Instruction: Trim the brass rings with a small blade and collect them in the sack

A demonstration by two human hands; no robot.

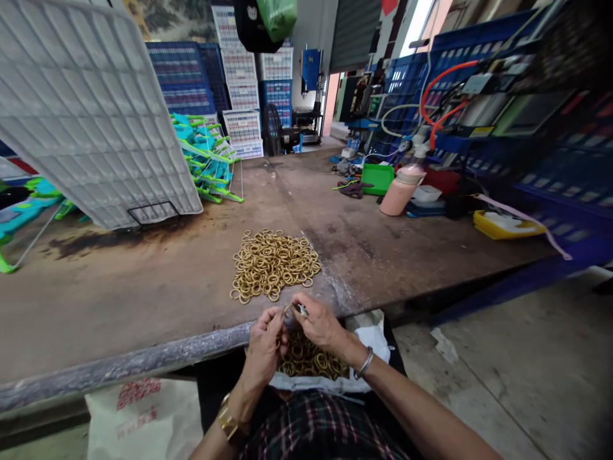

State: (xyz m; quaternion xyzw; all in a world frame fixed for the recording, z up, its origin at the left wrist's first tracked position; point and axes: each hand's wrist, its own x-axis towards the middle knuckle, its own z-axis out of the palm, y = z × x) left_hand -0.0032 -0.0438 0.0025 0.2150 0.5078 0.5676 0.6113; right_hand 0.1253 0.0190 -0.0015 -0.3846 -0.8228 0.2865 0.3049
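My left hand is closed, its thumb and fingertips pinching a small brass-coloured ring just past the table's front edge. My right hand meets it from the other side, closed around a small whitish and dark item that touches or nearly touches the ring; its kind is hard to make out. Beyond both hands lies a heap of brass-coloured rings on the brown table. Below them, on my lap, an open white bag holds many more rings, partly covered by my hands.
A padded grey-white panel leans at the left, beside green and turquoise folded frames. On the right stand a pink bottle, a green tray and a yellow tray. A printed cream bag hangs below the table's front edge.
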